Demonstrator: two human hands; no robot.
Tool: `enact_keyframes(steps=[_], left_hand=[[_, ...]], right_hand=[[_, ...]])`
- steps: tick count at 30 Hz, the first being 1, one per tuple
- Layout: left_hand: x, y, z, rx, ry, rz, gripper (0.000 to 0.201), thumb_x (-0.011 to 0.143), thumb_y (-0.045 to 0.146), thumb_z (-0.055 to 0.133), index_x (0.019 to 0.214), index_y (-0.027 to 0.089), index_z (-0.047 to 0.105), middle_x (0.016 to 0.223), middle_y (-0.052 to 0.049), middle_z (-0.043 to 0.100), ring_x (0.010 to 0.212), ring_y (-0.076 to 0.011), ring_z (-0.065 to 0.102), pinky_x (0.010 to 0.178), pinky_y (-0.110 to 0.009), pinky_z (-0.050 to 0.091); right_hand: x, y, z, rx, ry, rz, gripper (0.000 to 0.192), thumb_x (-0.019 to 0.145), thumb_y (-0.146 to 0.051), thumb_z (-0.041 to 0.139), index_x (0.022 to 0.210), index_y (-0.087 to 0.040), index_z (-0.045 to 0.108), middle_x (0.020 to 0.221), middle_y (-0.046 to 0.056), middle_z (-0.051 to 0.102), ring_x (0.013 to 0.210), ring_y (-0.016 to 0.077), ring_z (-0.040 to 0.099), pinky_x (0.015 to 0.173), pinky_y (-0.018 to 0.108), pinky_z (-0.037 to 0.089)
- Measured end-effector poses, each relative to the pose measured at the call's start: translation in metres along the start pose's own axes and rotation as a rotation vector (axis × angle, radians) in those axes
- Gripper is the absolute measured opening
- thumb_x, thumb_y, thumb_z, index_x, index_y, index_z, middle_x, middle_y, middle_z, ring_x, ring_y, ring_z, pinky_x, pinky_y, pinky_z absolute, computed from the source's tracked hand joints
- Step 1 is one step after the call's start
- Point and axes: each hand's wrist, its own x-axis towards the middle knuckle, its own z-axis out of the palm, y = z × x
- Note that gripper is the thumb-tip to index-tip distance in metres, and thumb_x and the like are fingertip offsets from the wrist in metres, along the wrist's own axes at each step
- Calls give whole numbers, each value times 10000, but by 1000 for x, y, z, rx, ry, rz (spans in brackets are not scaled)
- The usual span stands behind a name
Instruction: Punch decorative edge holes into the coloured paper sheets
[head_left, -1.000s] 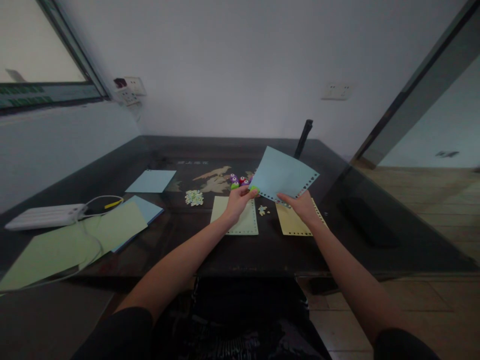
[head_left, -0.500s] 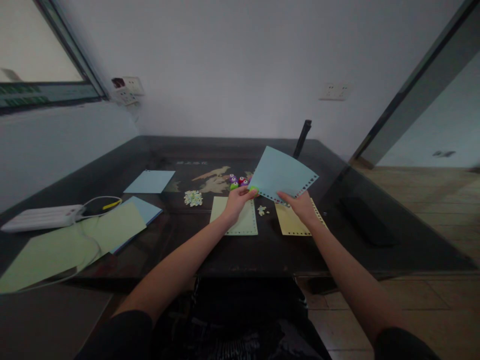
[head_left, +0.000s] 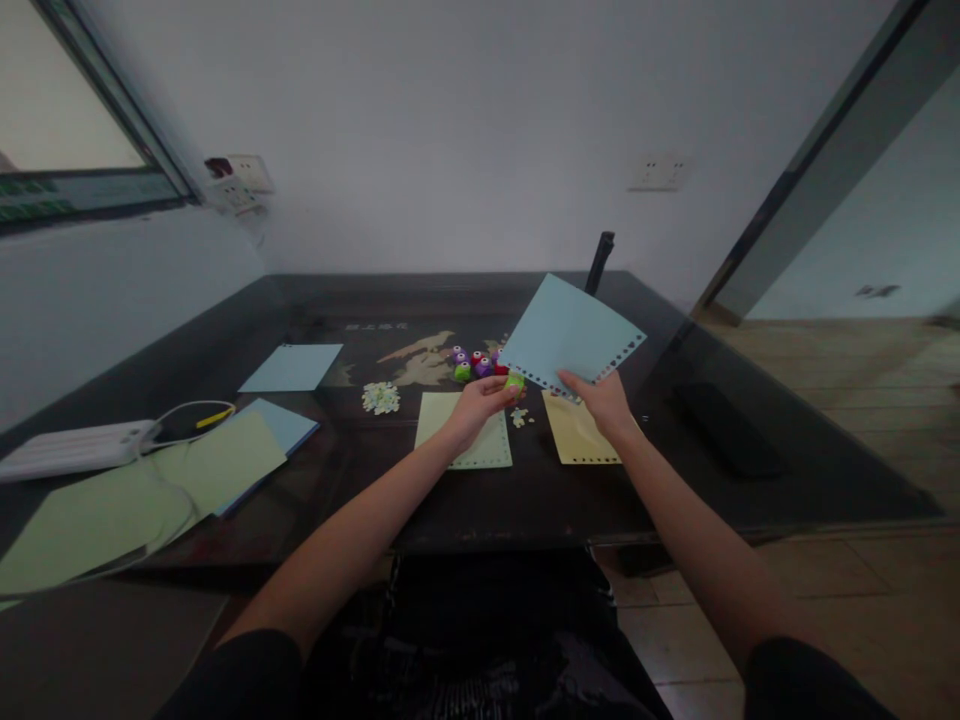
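Note:
My right hand (head_left: pixel 602 402) grips a light blue sheet of paper (head_left: pixel 566 325) by its lower edge, thumb on top; small shaped holes run along its lower and right edges. Between the fingers of my left hand (head_left: pixel 480 405) is a small green craft punch (head_left: pixel 514 381), just below the sheet's left corner. Several purple, red and green punches (head_left: pixel 462 371) are grouped behind my left hand. Under that hand lies a pale green sheet (head_left: pixel 431 412) with punched edges, and below my right hand a yellow sheet (head_left: pixel 577 440), also punched.
A heap of paper bits (head_left: pixel 381 397) and a smaller one (head_left: pixel 519 417) lie on the dark table. Blue paper (head_left: pixel 292 367), green sheets (head_left: pixel 135 505), a white power strip (head_left: pixel 75 450) with its cable, and a yellow pen (head_left: pixel 215 416) are leftward. A black flat object (head_left: pixel 727 430) is right.
The blue sheet has risen slightly and shifted right, coming away from the green punch. My left hand has lowered a little with the punch, which now shows more fully.

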Motion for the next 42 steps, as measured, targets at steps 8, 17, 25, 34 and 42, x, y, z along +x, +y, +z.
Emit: enact_keyframes(steps=[8,17,25,34,42], left_hand=[[-2,-5,2,170,-71,-80,285,721,346,722,912,134,706,912,-118,715,813,-186,653,762,-337,501],[1,-9,3,275,-47,-53,293,775,365,602,899,134,733,896,-113,720,631,-136,597,571,-261,477],[1,-2,3,12,-58,-208,327,825,388,559,944,125,711,982,-135,701,609,-112,564,566,-250,455],[-1,-3,2,276,-20,-13,371,675,292,735,1014,147,695,907,-79,693,658,-110,548,608,-245,437],[0,-3,3,873,-42,169,357,702,356,700,980,132,693,687,-11,627,569,-110,478,545,-229,374]], right_hand=[[1,-1,-2,30,13,-6,510,612,-337,759,1069,-142,644,1018,108,708,970,276,654,919,472,488],[4,7,-2,8,13,11,421,610,-357,760,947,-121,675,1013,133,706,943,284,664,877,448,514],[3,4,-2,32,11,35,477,598,-372,766,984,-109,668,1022,145,703,926,284,669,865,445,523],[3,3,-2,45,14,36,464,594,-357,773,978,-115,671,1029,146,698,934,292,665,882,462,515],[3,-11,-3,144,74,39,384,623,-327,740,926,-106,660,988,135,701,913,286,660,809,444,548]])
